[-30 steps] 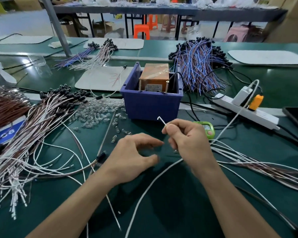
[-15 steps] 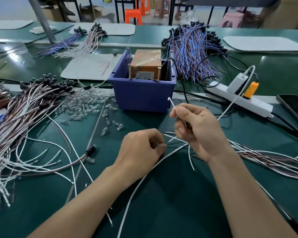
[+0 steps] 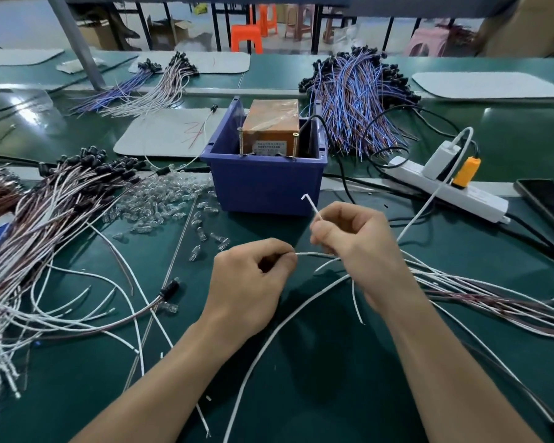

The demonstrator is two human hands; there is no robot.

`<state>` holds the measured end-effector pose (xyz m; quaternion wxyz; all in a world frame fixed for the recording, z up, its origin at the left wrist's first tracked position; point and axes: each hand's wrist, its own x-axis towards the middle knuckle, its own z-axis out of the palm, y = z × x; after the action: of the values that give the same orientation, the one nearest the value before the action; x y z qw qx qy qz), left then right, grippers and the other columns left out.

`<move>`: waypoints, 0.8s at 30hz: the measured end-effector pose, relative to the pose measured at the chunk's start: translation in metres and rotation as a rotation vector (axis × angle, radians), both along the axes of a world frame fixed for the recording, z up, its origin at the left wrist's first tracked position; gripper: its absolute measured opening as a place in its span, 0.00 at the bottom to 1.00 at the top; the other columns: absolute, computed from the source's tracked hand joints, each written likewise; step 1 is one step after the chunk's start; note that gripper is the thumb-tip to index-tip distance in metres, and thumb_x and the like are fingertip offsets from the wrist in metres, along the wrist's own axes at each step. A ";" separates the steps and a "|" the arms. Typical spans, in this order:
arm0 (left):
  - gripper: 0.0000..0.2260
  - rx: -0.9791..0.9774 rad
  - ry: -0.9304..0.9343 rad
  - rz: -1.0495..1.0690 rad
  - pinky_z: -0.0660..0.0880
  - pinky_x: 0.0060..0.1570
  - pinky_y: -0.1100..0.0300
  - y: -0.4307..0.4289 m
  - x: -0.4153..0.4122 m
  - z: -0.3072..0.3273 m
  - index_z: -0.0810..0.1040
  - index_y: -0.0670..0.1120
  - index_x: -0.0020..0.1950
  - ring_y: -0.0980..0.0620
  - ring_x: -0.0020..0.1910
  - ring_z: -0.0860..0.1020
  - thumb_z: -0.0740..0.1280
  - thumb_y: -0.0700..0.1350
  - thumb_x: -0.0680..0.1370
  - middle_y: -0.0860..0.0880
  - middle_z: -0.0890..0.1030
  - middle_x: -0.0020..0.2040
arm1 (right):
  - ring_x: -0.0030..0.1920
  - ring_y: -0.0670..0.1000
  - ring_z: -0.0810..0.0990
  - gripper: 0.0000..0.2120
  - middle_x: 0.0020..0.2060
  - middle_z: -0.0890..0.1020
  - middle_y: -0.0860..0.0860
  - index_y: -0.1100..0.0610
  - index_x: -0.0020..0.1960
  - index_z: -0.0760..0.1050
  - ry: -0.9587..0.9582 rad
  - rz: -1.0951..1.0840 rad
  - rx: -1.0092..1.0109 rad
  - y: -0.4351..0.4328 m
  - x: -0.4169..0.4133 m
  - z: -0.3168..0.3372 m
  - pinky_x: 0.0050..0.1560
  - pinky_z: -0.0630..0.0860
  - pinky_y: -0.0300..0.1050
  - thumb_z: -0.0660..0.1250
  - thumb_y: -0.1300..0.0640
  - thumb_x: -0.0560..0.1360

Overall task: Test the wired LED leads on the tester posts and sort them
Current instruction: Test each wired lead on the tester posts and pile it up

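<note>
Head view, both hands pinching white wire leads, left hand, right hand

bare forearms, L hand, R hand

I am getting an evenly bright, slightly cool picture. Soft light is falling from overhead and from the open floor behind, glaring in pale patches on the green worktop at far left and far right. The left hand and right hand are casting only faint, diffuse shadows. The centre is coming through sharp, the white lead reading crisp, while the wire bundle at the right edge is smearing. The wide lens is bowing the far benches and tilting the grey post.
</note>
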<state>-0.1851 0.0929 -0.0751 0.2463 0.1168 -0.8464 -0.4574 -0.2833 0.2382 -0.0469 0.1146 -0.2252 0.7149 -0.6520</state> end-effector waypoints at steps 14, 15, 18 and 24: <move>0.10 0.781 0.060 -0.154 0.75 0.38 0.65 -0.009 -0.003 0.012 0.89 0.48 0.50 0.55 0.33 0.76 0.76 0.41 0.70 0.48 0.84 0.38 | 0.24 0.49 0.73 0.07 0.28 0.82 0.52 0.51 0.40 0.84 0.065 0.037 0.118 -0.010 0.016 0.002 0.26 0.70 0.45 0.68 0.53 0.74; 0.08 0.777 0.049 -0.170 0.75 0.38 0.65 -0.007 -0.003 0.013 0.89 0.48 0.48 0.55 0.33 0.76 0.77 0.41 0.71 0.49 0.84 0.38 | 0.24 0.49 0.73 0.08 0.28 0.82 0.52 0.51 0.41 0.84 0.067 0.057 0.121 -0.011 0.018 0.001 0.26 0.71 0.43 0.68 0.54 0.75; 0.03 0.796 0.045 -0.098 0.76 0.39 0.65 -0.005 -0.005 0.016 0.88 0.48 0.42 0.55 0.34 0.78 0.75 0.45 0.71 0.48 0.84 0.37 | 0.28 0.48 0.80 0.08 0.31 0.84 0.50 0.50 0.41 0.84 0.090 0.041 0.113 -0.013 0.020 0.001 0.31 0.75 0.40 0.68 0.56 0.77; 0.09 0.951 0.119 0.120 0.79 0.32 0.63 -0.022 -0.005 0.031 0.78 0.46 0.44 0.51 0.34 0.85 0.65 0.41 0.83 0.44 0.87 0.40 | 0.31 0.49 0.84 0.09 0.33 0.86 0.49 0.47 0.42 0.85 0.099 -0.237 0.020 -0.006 0.018 0.019 0.40 0.81 0.50 0.70 0.58 0.78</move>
<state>-0.1905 0.0706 -0.0436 0.2394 0.2389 -0.5198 -0.7845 -0.2652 0.2320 -0.0280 0.0035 -0.1699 0.7478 -0.6418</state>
